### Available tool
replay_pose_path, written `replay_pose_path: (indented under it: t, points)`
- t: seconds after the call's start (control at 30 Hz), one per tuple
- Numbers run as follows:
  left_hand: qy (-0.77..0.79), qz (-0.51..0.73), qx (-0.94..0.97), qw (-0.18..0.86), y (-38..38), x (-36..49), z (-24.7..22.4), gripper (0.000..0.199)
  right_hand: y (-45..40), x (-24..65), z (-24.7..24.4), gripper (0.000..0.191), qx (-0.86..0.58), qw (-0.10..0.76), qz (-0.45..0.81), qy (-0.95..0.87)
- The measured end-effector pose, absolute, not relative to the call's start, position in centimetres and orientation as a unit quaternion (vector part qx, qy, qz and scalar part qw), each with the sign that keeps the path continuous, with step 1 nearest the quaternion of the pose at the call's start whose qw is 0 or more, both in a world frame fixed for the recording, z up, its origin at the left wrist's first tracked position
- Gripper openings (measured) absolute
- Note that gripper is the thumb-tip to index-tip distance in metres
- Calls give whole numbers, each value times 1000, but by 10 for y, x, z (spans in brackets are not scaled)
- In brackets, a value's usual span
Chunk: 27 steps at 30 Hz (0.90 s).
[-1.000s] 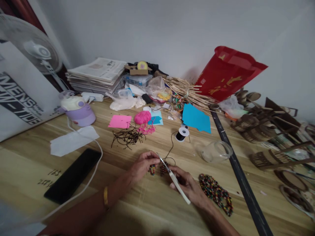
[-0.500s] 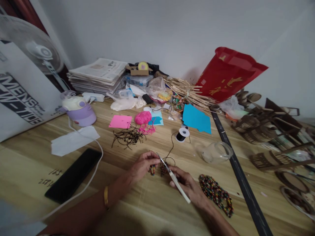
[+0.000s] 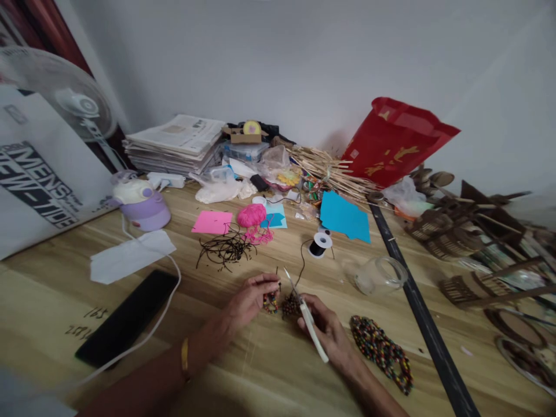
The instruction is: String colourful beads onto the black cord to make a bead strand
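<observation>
My left hand (image 3: 248, 301) pinches a small loop of multicoloured beads (image 3: 270, 304) near its top, where short dark cord ends stick up by the fingertips. My right hand (image 3: 329, 329) is wrapped around white-handled scissors (image 3: 313, 333), seen nearly edge-on, their metal blades pointing up and left, apart from the left fingers. Under the blades, between both hands, lies a cluster of dark beads (image 3: 290, 305). A black cord runs down toward it from a white spool of black cord (image 3: 320, 245). Right of my right hand rests a heap of beaded strings (image 3: 382, 352).
Cut black cord pieces (image 3: 226, 249) lie beyond my left hand, near pink yarn (image 3: 252, 215). A glass jar (image 3: 380, 277) stands right, beside a black strip (image 3: 417, 307). A phone-like black slab (image 3: 128, 318) and white cable (image 3: 167, 313) are left.
The scissors have moved away from my left fingertips, slightly down, and the short cord ends now show there. The whole view has shifted slightly downward.
</observation>
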<state>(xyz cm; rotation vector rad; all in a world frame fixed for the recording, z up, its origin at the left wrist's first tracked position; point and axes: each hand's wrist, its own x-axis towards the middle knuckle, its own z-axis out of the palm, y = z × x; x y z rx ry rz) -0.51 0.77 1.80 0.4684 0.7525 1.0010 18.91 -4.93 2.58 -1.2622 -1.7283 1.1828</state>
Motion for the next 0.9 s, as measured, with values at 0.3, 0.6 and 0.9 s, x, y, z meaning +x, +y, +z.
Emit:
replay_pose_path:
  t: [0.3,0.6,0.9]
  points:
    - [334,461,136,811,9,-8,16,17,-54,206,18,46,-480,259,169,-821]
    - [315,458,172,814,3,-2,8,22,-55,201,22,43,-462,216,78,-857]
    - [300,441,204,821,-3,1,12,25,-55,201,20,42,-450,208,18,-868]
